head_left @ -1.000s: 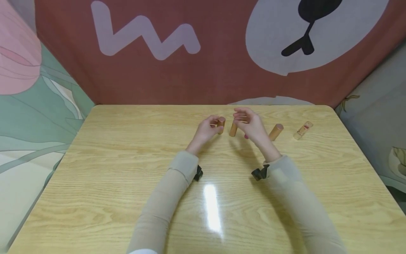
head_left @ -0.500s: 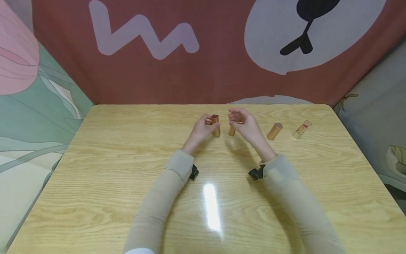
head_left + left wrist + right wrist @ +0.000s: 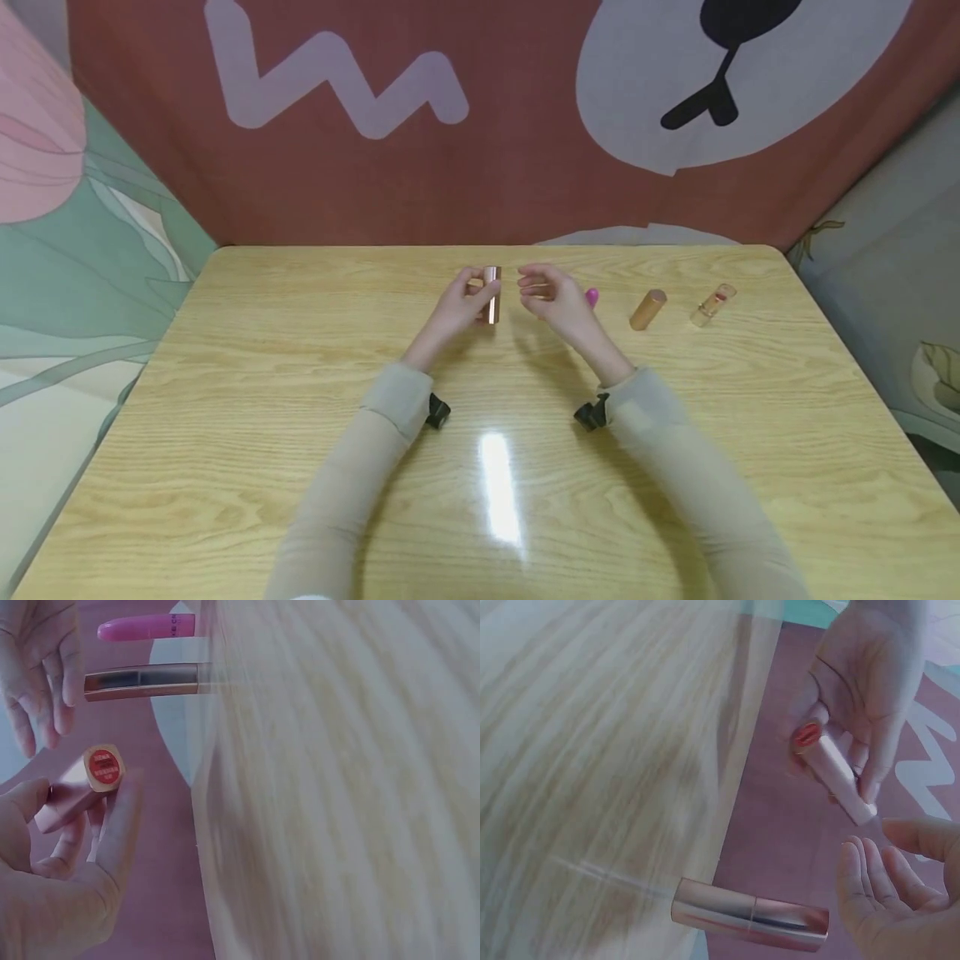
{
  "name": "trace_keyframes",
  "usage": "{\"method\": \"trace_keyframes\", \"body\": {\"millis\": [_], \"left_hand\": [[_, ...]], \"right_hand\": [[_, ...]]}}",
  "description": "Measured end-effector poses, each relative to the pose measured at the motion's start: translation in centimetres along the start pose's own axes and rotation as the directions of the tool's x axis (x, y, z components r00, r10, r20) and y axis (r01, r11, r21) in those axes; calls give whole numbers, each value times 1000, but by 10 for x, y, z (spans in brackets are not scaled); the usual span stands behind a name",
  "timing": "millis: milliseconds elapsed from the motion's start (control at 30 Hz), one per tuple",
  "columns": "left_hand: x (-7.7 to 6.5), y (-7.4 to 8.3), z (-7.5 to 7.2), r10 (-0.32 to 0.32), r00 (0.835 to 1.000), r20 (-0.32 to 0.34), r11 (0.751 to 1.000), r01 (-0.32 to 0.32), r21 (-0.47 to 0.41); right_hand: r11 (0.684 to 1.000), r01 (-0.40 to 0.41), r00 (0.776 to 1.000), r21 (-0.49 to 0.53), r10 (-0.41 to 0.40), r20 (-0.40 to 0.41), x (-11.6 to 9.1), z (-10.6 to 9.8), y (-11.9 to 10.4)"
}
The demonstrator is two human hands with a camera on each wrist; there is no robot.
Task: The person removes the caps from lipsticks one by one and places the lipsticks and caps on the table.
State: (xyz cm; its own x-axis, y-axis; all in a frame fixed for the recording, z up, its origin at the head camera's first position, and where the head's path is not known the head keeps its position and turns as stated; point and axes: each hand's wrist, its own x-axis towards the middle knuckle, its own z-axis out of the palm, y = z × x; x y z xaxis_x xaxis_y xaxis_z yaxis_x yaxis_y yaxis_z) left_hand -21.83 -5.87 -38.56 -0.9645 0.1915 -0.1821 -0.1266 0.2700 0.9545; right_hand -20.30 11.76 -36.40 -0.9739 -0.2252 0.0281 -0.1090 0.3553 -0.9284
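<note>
My left hand [image 3: 453, 304] grips a shiny rose-gold lipstick tube [image 3: 492, 296] between thumb and fingers, raised above the tabletop. The red round label on its end faces the camera in the left wrist view, where the lipstick tube [image 3: 86, 780] is tilted. To the right of it, my right hand [image 3: 558, 302] holds nothing, its fingers loosely bent and its fingertips a short gap from the tube. A second rose-gold lipstick [image 3: 750, 915] stands upright near my right hand and is mostly hidden by it in the head view. Just behind that hand, a bright pink tube [image 3: 592, 297] partly shows.
Further right on the wooden table [image 3: 300, 333] stand a gold lipstick tube [image 3: 648, 309] and a clear-capped lipstick [image 3: 713, 305]. A red printed backdrop [image 3: 510, 183] rises at the table's far edge.
Both hands have moved left, the left one carrying the lipstick tube, which now looks more upright. The pink tube shows again to the right of the right hand.
</note>
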Motion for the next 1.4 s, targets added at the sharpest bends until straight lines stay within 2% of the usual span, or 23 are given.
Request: {"method": "trace_keyframes", "body": {"millis": [133, 467, 700, 867, 1100, 1400], "left_hand": [[-5, 1, -4, 20, 999, 38, 1000, -20, 4], [-14, 3, -6, 25, 995, 94, 998, -30, 49], [-16, 0, -5, 38, 990, 135, 998, -44, 45], [-18, 0, -5, 53, 988, 148, 996, -62, 58], [-20, 0, -6, 42, 988, 147, 996, -52, 69], [-20, -2, -4, 44, 988, 146, 997, -53, 61]], "right_hand": [[1000, 10, 1000, 20, -10, 4, 0, 5, 1], [998, -47, 999, 42, 47, 7, -3, 10, 2], [989, -62, 998, 133, 59, 24, -2, 13, 5], [982, -87, 996, 170, 82, 34, -2, 15, 6], [959, -150, 989, 240, 146, 36, -5, 17, 4], [943, -174, 984, 284, 177, 16, -6, 19, 3]]}}
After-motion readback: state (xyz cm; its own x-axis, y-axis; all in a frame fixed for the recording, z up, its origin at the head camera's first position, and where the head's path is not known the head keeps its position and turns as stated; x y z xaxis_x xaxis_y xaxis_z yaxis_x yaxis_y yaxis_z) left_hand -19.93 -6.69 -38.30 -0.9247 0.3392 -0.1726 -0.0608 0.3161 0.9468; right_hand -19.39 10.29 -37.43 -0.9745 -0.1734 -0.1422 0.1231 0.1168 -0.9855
